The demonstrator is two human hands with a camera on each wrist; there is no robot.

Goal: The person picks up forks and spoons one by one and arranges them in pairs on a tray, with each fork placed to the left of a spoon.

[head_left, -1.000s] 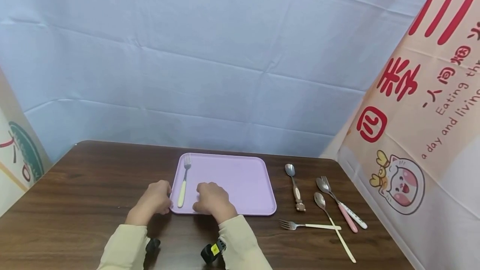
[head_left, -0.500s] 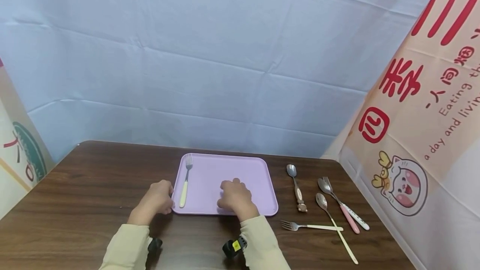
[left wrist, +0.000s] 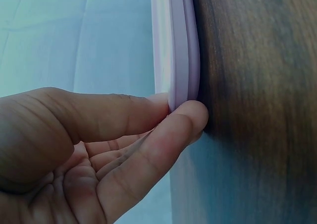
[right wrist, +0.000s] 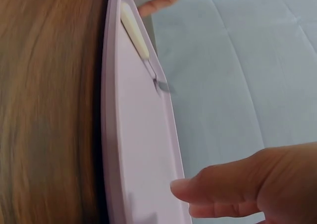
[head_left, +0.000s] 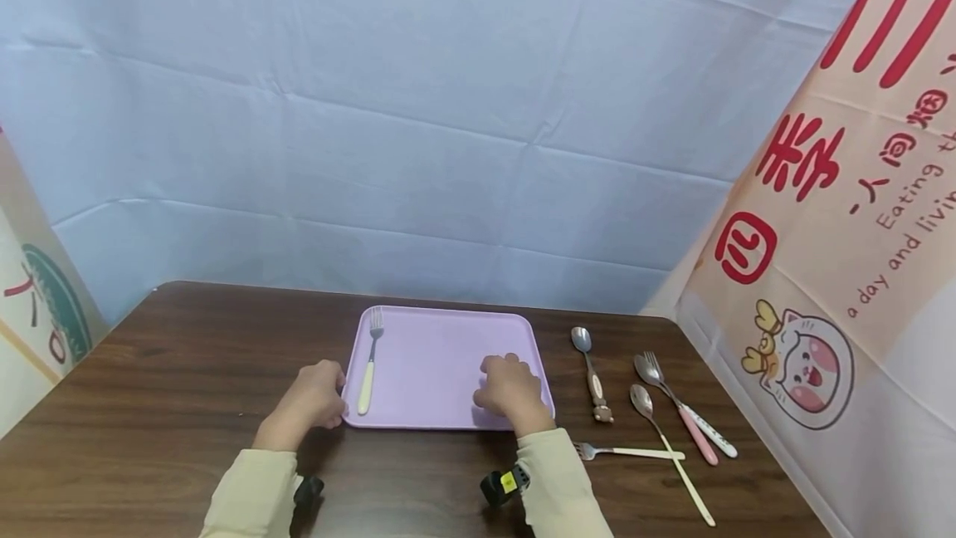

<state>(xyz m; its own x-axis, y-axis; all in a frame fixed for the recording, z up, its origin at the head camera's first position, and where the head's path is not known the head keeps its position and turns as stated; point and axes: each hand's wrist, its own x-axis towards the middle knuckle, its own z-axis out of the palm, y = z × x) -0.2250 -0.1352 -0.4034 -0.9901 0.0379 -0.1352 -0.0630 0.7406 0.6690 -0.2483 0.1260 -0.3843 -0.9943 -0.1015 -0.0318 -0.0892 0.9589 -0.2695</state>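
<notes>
My left hand [head_left: 312, 395] is at the near left corner of a lilac tray [head_left: 441, 330]. In the left wrist view its thumb and index finger pinch the rim of the tray [left wrist: 181, 50]. A fork [head_left: 366, 388] with a cream handle lies along the tray's left side, prongs toward the back. Over the right part of the tray is my right hand [head_left: 515, 393]. The right wrist view has the thumb and fingers of this hand [right wrist: 237, 187] apart with nothing between them. Whether they touch the tray cannot be told.
Right of the tray lie a spoon [head_left: 595, 388] with a bear-ended handle and another cream-handled fork [head_left: 635, 452]. A long thin spoon [head_left: 690, 484] crosses that fork's handle. Farther right, a pink-handled utensil [head_left: 698, 434] and one with a white patterned handle [head_left: 720, 441] overlap. Blue cloth [head_left: 448, 148] hangs behind the table.
My right hand has moved right over the tray, from near the fork to the tray's right side, and now hides part of the second fork's prongs. The left hand stays at its corner.
</notes>
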